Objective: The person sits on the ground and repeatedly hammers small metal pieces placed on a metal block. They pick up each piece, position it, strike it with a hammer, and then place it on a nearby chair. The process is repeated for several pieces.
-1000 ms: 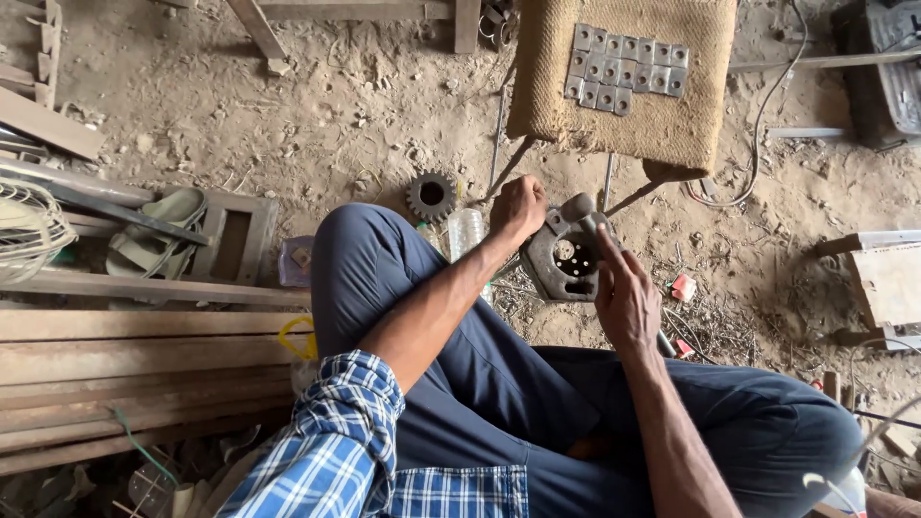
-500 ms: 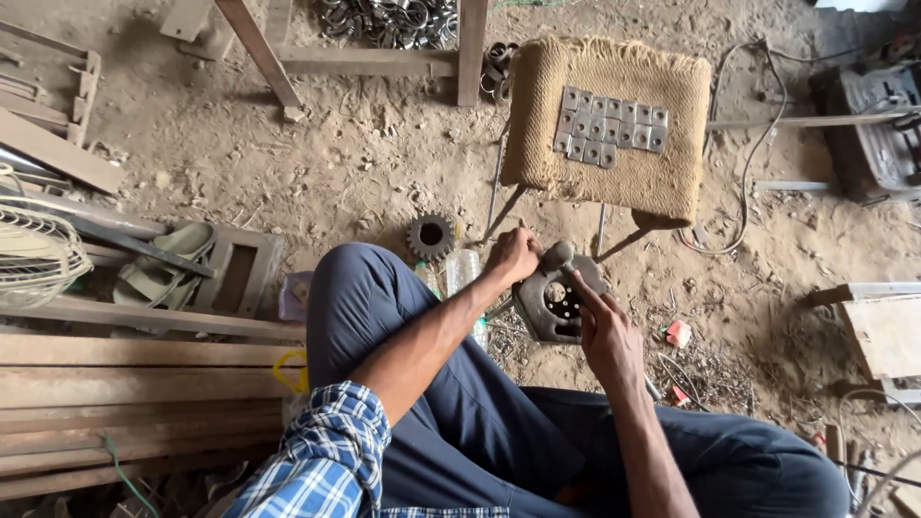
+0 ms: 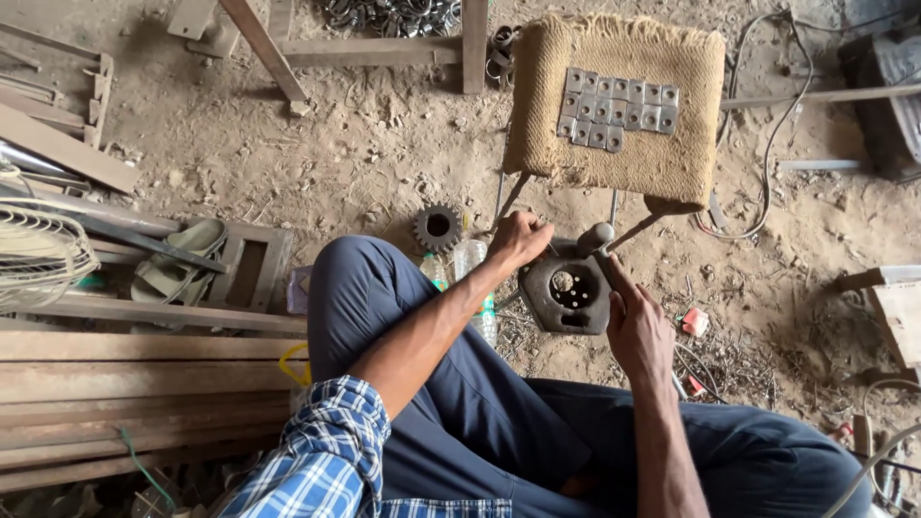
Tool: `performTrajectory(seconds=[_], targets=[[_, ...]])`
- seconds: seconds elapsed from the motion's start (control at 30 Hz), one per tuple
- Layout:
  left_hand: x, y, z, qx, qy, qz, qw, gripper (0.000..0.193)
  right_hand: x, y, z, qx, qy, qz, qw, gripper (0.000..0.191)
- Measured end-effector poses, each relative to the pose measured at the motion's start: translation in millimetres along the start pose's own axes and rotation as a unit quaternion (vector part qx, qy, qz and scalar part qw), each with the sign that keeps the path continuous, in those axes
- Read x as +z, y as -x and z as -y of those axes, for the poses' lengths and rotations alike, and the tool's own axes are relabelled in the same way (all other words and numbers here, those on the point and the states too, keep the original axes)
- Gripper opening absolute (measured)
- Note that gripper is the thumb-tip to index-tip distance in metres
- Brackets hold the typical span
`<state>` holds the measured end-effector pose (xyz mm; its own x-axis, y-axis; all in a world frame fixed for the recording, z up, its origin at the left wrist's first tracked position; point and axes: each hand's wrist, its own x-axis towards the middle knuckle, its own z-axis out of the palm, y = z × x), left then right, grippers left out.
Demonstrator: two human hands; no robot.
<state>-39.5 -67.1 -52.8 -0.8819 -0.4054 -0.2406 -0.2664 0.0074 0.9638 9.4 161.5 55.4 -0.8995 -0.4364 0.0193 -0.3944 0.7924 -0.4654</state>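
A dark grey metal block [image 3: 568,289] with several holes sits on the sandy ground in front of my knees. My left hand [image 3: 518,240] is closed at the block's upper left corner, gripping something small that I cannot make out. My right hand [image 3: 637,326] grips the handle of a hammer [image 3: 597,239], whose grey head rests over the block's upper right corner. Just beyond stands a stool [image 3: 622,107] covered in burlap, with a cluster of several small square metal plates [image 3: 616,107] lying on top.
A toothed gear [image 3: 437,227] lies on the ground left of my left hand, with clear plastic bottles [image 3: 468,261] beside my knee. Stacked wooden planks [image 3: 134,384], sandals [image 3: 182,257] and a wire fan guard [image 3: 38,254] fill the left. Cables [image 3: 767,192] trail at right.
The view has shifted so the stool and block sit lower in the frame. My right hand has slid lower along the hammer handle; the left hand stays at the block's corner.
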Motion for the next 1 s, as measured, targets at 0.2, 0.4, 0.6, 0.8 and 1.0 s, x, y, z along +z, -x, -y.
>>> performTrajectory(seconds=[0.2,0.4,0.6,0.8,1.0], targets=[[4,0,-2,0.058,-0.101,0.038,0.992,0.011,2,2,-3,0.028,0.017,0.017,0.999,0.05],[-11,20,-15,0.017,-0.151,0.038,0.988,0.041,4,1,-5,0.019,0.017,0.005,1.0,0.051],[-9,22,-12,0.041,-0.173,0.024,0.984,0.031,9,1,-12,0.021,0.031,0.016,0.999,0.051],[-6,16,0,0.104,-0.177,-0.005,0.979,0.034,10,1,-14,0.008,0.009,-0.005,1.0,0.051],[1,15,6,0.138,-0.128,0.021,0.982,0.037,13,1,-17,0.003,0.021,-0.001,1.0,0.051]])
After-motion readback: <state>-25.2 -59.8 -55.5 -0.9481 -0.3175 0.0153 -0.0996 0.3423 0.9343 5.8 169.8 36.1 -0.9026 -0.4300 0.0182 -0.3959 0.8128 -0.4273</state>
